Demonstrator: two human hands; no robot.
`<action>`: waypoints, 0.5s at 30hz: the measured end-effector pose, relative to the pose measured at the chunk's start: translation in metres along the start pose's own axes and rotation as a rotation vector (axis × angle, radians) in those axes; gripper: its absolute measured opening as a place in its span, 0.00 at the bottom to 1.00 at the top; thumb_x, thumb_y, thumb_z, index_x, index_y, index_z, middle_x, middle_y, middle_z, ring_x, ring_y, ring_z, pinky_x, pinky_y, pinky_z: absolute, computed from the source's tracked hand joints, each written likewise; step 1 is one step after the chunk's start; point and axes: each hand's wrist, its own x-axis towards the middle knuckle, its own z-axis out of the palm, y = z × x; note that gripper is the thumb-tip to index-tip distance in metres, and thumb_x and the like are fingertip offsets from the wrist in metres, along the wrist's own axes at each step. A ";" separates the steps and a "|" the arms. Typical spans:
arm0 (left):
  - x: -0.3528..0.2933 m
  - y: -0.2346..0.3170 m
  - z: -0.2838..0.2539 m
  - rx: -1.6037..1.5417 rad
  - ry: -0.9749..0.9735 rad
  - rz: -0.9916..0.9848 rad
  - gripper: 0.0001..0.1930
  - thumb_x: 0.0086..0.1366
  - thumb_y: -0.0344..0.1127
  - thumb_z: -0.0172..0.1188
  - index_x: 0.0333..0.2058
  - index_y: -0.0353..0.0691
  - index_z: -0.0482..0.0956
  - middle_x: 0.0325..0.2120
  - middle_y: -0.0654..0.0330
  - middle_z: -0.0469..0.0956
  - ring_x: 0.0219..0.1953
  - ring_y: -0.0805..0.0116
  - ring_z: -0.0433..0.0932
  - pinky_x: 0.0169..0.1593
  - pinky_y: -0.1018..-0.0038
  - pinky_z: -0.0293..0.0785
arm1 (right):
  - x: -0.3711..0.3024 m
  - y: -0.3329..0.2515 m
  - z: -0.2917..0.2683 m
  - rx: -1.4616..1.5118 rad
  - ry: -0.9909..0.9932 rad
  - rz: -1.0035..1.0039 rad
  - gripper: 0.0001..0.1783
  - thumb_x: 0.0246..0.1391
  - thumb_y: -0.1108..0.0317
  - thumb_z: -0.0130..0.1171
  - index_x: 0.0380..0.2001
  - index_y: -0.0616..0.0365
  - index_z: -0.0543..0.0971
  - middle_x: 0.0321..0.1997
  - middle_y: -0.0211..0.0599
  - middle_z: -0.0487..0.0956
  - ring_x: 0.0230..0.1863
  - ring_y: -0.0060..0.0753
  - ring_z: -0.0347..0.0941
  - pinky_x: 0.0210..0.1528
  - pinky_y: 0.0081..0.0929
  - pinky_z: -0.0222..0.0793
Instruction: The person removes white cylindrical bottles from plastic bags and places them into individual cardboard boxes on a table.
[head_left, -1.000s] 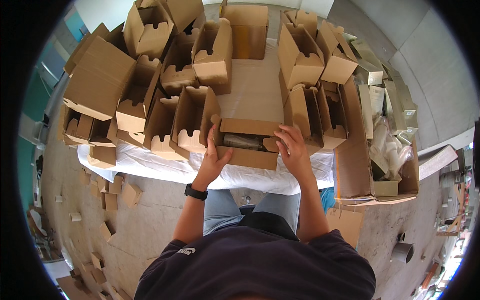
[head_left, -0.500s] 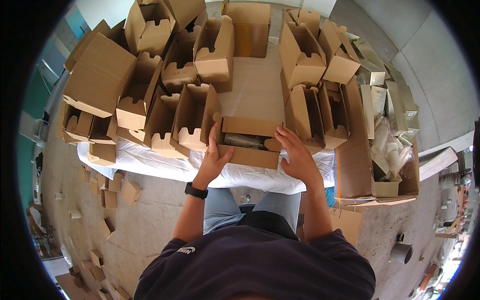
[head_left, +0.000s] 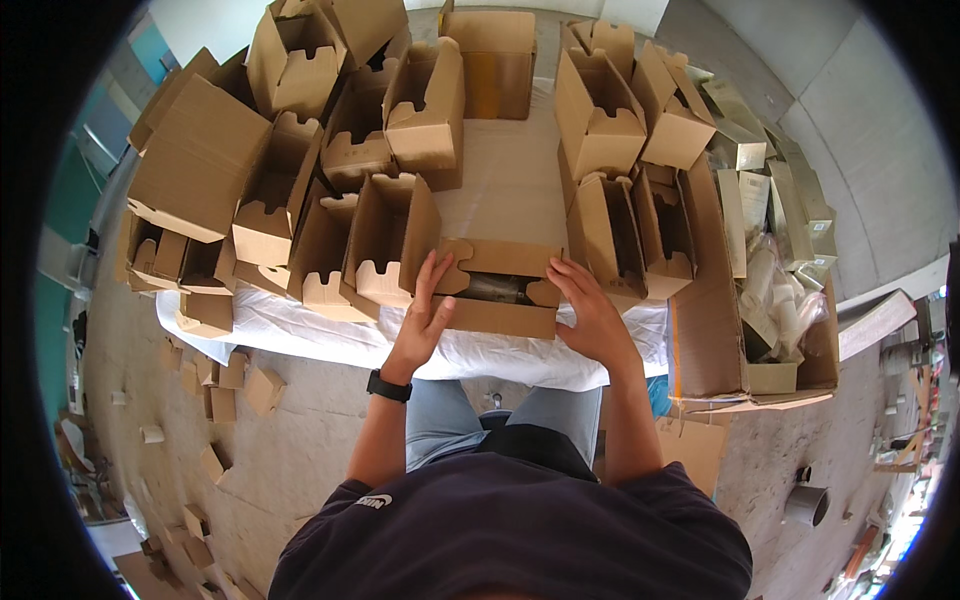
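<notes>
A small brown cardboard box (head_left: 498, 319) lies on the white-covered table in front of me, its top partly uncovered. Inside it is a dark, shiny object (head_left: 497, 288) that I cannot make out. My left hand (head_left: 424, 318) is at the box's left end, fingers stretched against the end flap (head_left: 457, 260), which is folded inward. At the opposite end, my right hand (head_left: 592, 318) rests its outstretched fingers on the corner, thumb apart. The right end flap (head_left: 543, 293) also leans in over the contents.
Open cardboard boxes (head_left: 393, 235) stand stacked to the left, and more boxes (head_left: 606, 225) to the right. A large carton (head_left: 705, 340) at the right holds pale boxes and clear plastic wrapping. Small boxes (head_left: 265, 390) lie scattered on the floor.
The left end flap, upright before, is now folded inward over the box's contents. My left fingers have shifted in with it; my right hand has barely moved.
</notes>
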 end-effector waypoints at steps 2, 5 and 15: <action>-0.001 -0.004 -0.005 -0.049 -0.019 0.018 0.37 0.71 0.43 0.47 0.69 0.41 0.37 0.67 0.52 0.54 0.68 0.60 0.55 0.67 0.71 0.52 | 0.000 0.002 0.002 0.010 -0.004 0.010 0.36 0.39 0.77 0.66 0.56 0.63 0.70 0.65 0.43 0.66 0.68 0.45 0.57 0.67 0.35 0.57; -0.003 -0.020 -0.010 -0.035 -0.026 0.096 0.37 0.72 0.46 0.45 0.69 0.40 0.36 0.67 0.53 0.55 0.63 0.64 0.61 0.62 0.74 0.57 | 0.001 -0.003 0.000 0.008 0.002 0.018 0.33 0.45 0.69 0.66 0.56 0.65 0.70 0.64 0.45 0.67 0.68 0.45 0.58 0.66 0.36 0.58; 0.005 -0.020 0.022 -0.053 0.246 -0.088 0.34 0.69 0.31 0.52 0.67 0.37 0.44 0.61 0.53 0.66 0.57 0.66 0.69 0.57 0.75 0.64 | 0.004 0.009 0.023 0.070 0.211 0.095 0.24 0.55 0.65 0.61 0.53 0.65 0.73 0.58 0.51 0.72 0.63 0.49 0.64 0.61 0.38 0.63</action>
